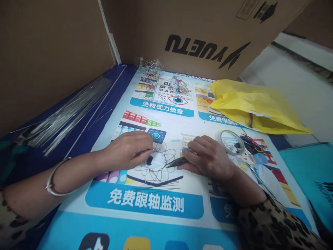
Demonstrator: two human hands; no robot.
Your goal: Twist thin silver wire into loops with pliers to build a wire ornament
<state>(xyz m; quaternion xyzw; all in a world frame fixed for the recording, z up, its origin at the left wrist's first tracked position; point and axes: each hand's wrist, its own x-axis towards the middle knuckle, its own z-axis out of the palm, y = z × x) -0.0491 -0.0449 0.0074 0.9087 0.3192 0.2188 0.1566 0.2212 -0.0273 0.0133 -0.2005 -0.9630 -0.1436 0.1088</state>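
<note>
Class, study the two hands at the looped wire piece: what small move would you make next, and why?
Probably close the pliers in the right hand on a wire loop, since their tips point at the wire flower while the left hand pins it to the poster.

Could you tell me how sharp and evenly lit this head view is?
Head view: soft, even light with faint shadows under the hands; left hand and right hand are fairly sharp, the wire loops thin and hard to trace; edges bow from wide-angle distortion; the floor at upper right is washed out.
</note>
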